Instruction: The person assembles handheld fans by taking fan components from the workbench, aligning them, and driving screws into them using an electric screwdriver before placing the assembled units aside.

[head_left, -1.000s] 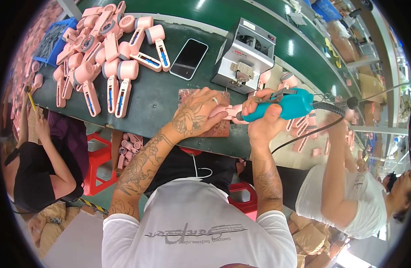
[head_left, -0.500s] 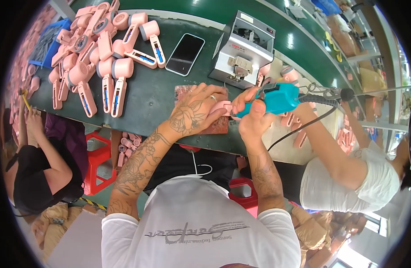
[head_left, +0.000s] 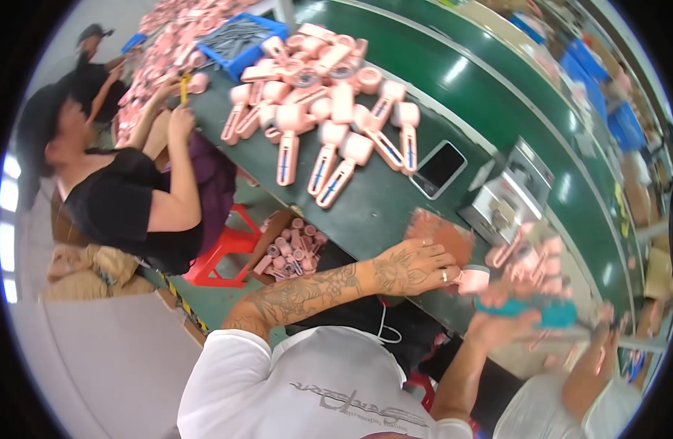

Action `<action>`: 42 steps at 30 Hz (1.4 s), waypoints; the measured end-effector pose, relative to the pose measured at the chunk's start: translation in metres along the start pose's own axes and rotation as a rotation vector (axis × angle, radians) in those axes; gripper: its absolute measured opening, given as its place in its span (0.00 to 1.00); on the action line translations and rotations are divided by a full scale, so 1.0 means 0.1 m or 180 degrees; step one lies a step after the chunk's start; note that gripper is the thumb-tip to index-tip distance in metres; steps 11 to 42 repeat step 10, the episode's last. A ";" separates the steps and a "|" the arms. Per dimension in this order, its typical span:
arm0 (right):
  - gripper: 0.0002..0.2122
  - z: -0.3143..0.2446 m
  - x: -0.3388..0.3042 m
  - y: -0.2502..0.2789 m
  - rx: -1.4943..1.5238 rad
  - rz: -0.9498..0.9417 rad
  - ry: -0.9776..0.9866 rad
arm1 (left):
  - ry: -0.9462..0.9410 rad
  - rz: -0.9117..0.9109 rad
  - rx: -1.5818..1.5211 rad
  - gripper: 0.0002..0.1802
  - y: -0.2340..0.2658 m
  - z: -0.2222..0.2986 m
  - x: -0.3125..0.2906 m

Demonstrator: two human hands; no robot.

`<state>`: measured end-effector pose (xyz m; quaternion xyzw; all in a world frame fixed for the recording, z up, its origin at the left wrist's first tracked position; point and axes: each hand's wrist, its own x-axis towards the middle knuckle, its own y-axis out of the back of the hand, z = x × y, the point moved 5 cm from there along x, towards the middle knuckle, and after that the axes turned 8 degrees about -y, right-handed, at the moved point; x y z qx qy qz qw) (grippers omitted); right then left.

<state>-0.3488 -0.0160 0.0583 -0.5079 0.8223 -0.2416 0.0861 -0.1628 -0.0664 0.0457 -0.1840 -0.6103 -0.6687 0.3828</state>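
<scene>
My left hand [head_left: 413, 268], with a ring and a tattooed forearm, is closed around a pink device with a round head [head_left: 472, 281] at the near edge of the green table. Its handle is hidden under my fingers. To the right, my blurred right hand [head_left: 494, 327] grips a teal power tool [head_left: 538, 311]. The tool's narrow end lies close to the pink head; whether they touch I cannot tell. Beyond my left hand is a worn reddish mat [head_left: 448, 235]. Similar pink devices [head_left: 340, 168], with slotted handles and blue strips inside, lie in a pile at the far left.
A phone [head_left: 440, 170] lies between the pile and a silver machine [head_left: 513, 194]. More pink devices [head_left: 534, 256] lie at right. A blue bin [head_left: 238, 69] holds grey parts. A red stool [head_left: 223, 249] stands near a co-worker [head_left: 135, 201] on the left; another sits at right.
The whole view has swung left, so the table appears farther right. The tool has dropped from the far side of the pink device to its near side. My right hand is now blurred.
</scene>
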 end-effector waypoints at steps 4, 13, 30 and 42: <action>0.32 -0.19 -0.35 -0.02 -0.0024 -0.0269 0.0172 | 0.1711 0.0836 -0.0506 0.10 0.83 -0.50 -0.34; 0.33 -0.16 -0.50 0.24 -0.0245 -0.0023 0.0065 | 0.3447 0.2857 -0.0057 0.28 2.30 -1.77 -1.61; 0.33 -0.16 -0.50 0.24 -0.0245 -0.0023 0.0065 | 0.3447 0.2857 -0.0057 0.28 2.30 -1.77 -1.61; 0.33 -0.16 -0.50 0.24 -0.0245 -0.0023 0.0065 | 0.3447 0.2857 -0.0057 0.28 2.30 -1.77 -1.61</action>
